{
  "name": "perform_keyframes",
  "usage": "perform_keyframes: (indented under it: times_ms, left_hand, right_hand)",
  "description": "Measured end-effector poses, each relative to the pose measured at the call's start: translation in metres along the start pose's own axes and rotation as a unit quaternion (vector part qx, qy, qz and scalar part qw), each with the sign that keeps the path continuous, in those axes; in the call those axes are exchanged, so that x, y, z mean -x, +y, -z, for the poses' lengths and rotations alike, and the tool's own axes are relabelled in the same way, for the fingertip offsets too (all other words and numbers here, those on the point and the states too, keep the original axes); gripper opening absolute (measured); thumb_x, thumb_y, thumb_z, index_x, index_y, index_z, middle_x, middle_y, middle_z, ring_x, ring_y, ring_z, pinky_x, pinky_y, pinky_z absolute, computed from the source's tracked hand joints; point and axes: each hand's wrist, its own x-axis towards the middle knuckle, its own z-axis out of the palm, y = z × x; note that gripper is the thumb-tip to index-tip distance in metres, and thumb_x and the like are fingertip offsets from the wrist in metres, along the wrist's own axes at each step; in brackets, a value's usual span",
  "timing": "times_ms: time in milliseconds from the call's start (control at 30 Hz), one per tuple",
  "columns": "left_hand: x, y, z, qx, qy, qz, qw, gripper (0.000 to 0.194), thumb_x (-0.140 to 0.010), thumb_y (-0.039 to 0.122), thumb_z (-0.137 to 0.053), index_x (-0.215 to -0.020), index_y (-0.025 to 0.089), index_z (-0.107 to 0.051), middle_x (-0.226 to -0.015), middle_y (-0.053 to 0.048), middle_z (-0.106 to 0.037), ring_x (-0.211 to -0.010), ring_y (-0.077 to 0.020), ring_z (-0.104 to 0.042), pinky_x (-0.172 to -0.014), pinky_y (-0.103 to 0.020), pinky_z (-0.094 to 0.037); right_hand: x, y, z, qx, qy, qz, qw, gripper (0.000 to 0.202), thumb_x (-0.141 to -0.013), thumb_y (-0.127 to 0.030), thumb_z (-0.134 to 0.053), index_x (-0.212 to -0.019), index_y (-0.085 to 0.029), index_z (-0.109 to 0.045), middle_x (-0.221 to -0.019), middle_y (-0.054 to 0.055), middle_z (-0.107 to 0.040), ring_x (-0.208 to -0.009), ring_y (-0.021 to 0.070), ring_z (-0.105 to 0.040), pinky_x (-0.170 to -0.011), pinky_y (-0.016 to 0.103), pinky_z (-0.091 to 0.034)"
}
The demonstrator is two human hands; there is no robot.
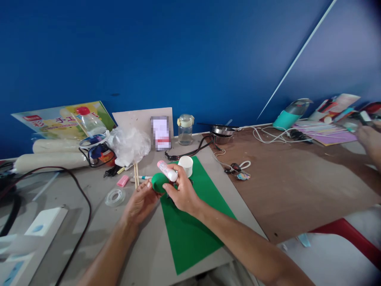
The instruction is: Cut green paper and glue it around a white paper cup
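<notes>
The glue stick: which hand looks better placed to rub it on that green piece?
Probably the right hand: it already grips the glue stick, angled toward the green paper piece. The left hand is busy holding that piece, so it serves better as the steadying hand.

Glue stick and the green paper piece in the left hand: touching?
Cannot tell. In the head view the right hand holds the glue stick right over the green paper piece held by the left hand, but its tip is hidden.

You see a pink-and-white glue stick (166,170) over a green paper piece (158,182), a green sheet (190,226) at six o'clock, a white cup (186,165), and a grey counter (143,246).
</notes>
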Motion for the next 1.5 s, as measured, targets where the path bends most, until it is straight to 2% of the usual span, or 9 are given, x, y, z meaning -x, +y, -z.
perform_keyframes:
  times_ms: [367, 633, 733, 900, 1000, 1167, 1300, 1400, 1500]
  left_hand:
    - [0.000, 0.002, 0.001, 0.018, 0.012, 0.017, 1.000, 0.013, -0.065, 0.015, -0.078, -0.071, 0.017, -0.067, -0.074, -0.003, -0.071, -0.069, -0.0175, -0.066, -0.067, -0.032, -0.055]
    - [-0.006, 0.006, 0.001, 0.064, 0.097, -0.036, 0.993, 0.014, -0.067, 0.011, -0.075, -0.070, 0.015, -0.061, -0.060, 0.003, -0.063, -0.049, -0.0088, -0.054, -0.054, -0.025, -0.050]
    - [-0.007, 0.007, 0.001, 0.073, 0.116, -0.037, 0.990, 0.013, -0.071, 0.012, -0.071, -0.069, 0.016, -0.059, -0.056, 0.004, -0.058, -0.044, -0.0070, -0.048, -0.050, -0.023, -0.047]
    - [-0.008, 0.005, 0.001, 0.037, 0.142, -0.054, 0.988, 0.012, -0.071, 0.010, -0.071, -0.073, 0.015, -0.060, -0.067, 0.002, -0.062, -0.051, -0.0073, -0.053, -0.051, -0.021, -0.047]
    - [-0.007, 0.005, 0.001, -0.046, 0.134, -0.063, 0.988, 0.014, -0.067, 0.013, -0.075, -0.072, 0.014, -0.063, -0.068, 0.001, -0.062, -0.055, -0.0081, -0.055, -0.049, -0.019, -0.044]
    - [0.000, 0.007, 0.000, -0.153, 0.113, -0.102, 0.976, 0.036, -0.067, 0.015, -0.076, -0.101, 0.022, -0.068, -0.058, 0.005, -0.057, -0.048, -0.0075, -0.049, -0.044, -0.016, -0.037]
    - [0.002, 0.009, -0.001, -0.147, 0.093, -0.112, 0.978, 0.017, -0.067, 0.014, -0.074, -0.084, 0.017, -0.073, -0.067, -0.002, -0.065, -0.051, -0.0094, -0.050, -0.044, -0.019, -0.035]
    - [0.002, 0.010, -0.002, -0.141, 0.082, -0.126, 0.978, 0.011, -0.066, 0.020, -0.076, -0.075, 0.014, -0.073, -0.071, -0.005, -0.067, -0.060, -0.0135, -0.055, -0.054, -0.022, -0.041]
    - [0.003, 0.011, -0.001, -0.140, 0.048, -0.108, 0.983, 0.028, -0.065, 0.042, -0.076, -0.072, 0.014, -0.072, -0.075, -0.009, -0.067, -0.072, -0.0199, -0.057, -0.063, -0.027, -0.045]
  right_hand:
    - [-0.004, 0.000, 0.001, -0.046, -0.002, -0.016, 0.999, 0.043, -0.075, -0.017, -0.058, -0.116, -0.021, -0.045, -0.100, 0.005, -0.056, -0.072, 0.0117, -0.053, -0.062, 0.024, -0.047]
    - [-0.007, -0.004, 0.006, -0.131, 0.121, 0.003, 0.984, 0.029, -0.084, -0.027, -0.057, -0.110, -0.023, -0.047, -0.082, 0.000, -0.056, -0.060, 0.0102, -0.057, -0.058, 0.025, -0.047]
    - [-0.005, -0.010, 0.010, -0.153, 0.096, -0.005, 0.983, 0.028, -0.084, -0.037, -0.058, -0.106, -0.022, -0.050, -0.065, -0.005, -0.051, -0.047, 0.0083, -0.048, -0.046, 0.023, -0.039]
    - [-0.003, -0.013, 0.010, -0.167, 0.056, -0.037, 0.984, 0.037, -0.076, -0.049, -0.065, -0.099, -0.020, -0.059, -0.056, -0.005, -0.049, -0.049, 0.0094, -0.044, -0.048, 0.025, -0.035]
    - [-0.008, -0.011, 0.009, -0.245, 0.059, -0.090, 0.963, 0.036, -0.075, -0.051, -0.065, -0.090, -0.019, -0.060, -0.049, -0.007, -0.044, -0.045, 0.0084, -0.039, -0.046, 0.024, -0.033]
    - [-0.018, -0.009, 0.010, -0.364, 0.064, -0.178, 0.912, 0.037, -0.073, -0.053, -0.065, -0.075, -0.016, -0.061, -0.039, -0.008, -0.037, -0.040, 0.0083, -0.033, -0.046, 0.025, -0.036]
    - [-0.019, -0.009, 0.011, -0.402, 0.029, -0.199, 0.893, 0.031, -0.075, -0.048, -0.062, -0.073, -0.018, -0.058, -0.038, -0.008, -0.040, -0.039, 0.0083, -0.034, -0.048, 0.025, -0.038]
    - [-0.017, -0.009, 0.010, -0.357, 0.034, -0.181, 0.916, 0.028, -0.077, -0.046, -0.062, -0.079, -0.018, -0.058, -0.042, -0.008, -0.044, -0.040, 0.0079, -0.036, -0.047, 0.023, -0.036]
    - [-0.014, -0.012, 0.009, -0.258, 0.032, -0.131, 0.957, 0.027, -0.074, -0.042, -0.067, -0.082, -0.018, -0.058, -0.051, -0.007, -0.046, -0.044, 0.0069, -0.038, -0.046, 0.021, -0.032]
